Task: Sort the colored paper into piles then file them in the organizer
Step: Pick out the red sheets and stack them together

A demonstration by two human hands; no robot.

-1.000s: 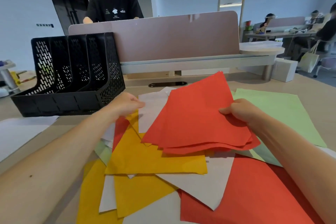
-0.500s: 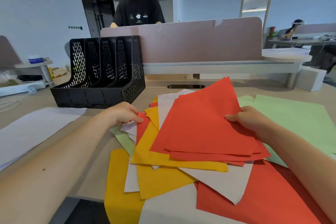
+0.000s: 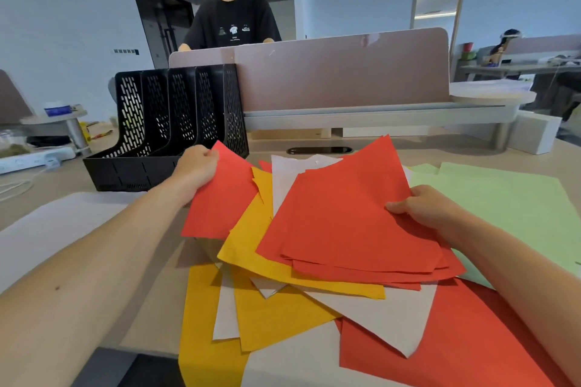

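Left grip (image 3: 196,166) pinches the far corner of a single red sheet (image 3: 220,201) near the organizer (image 3: 151,122); right grip (image 3: 423,207) clasps the red stack (image 3: 345,223) just right.

Left hand (image 3: 196,166) and right hand (image 3: 421,207) bare, forearms (image 3: 103,261) bare.

Left arm – bare forearm stretched forward | left hand (image 3: 196,166) pinches the upper corner of a red sheet (image 3: 220,201) | right arm – enters from lower right | right hand (image 3: 423,209) grips the red stack (image 3: 342,220) at its right edge
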